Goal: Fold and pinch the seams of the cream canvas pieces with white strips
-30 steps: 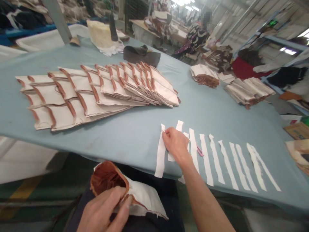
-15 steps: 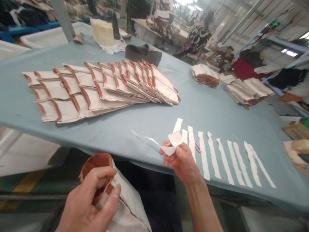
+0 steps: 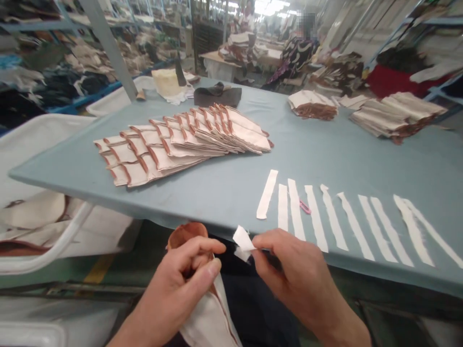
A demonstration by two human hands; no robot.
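Below the table's front edge, my left hand point(image 3: 184, 277) grips a cream fabric pouch point(image 3: 208, 318) with a brown leather mouth, resting on my lap. Close beside it, my right hand point(image 3: 292, 274) pinches a white strip point(image 3: 242, 242) between fingertips, its end folded up near the pouch mouth. Several more white strips point(image 3: 318, 214) lie side by side on the blue-grey table point(image 3: 224, 188) just beyond my right hand. A small pink item point(image 3: 305, 207) lies among them.
A fanned pile of cream pouches with brown trim point(image 3: 181, 140) covers the table's left middle. Further stacks point(image 3: 394, 115) and a dark folded cloth point(image 3: 217, 95) lie at the back. White bins point(image 3: 43, 193) stand at left. A person point(image 3: 298, 53) works at another table behind.
My right hand peeled one white strip off the table and carried it down toward the pouch. My left hand raised the pouch mouth to meet it. The view tilted upward.
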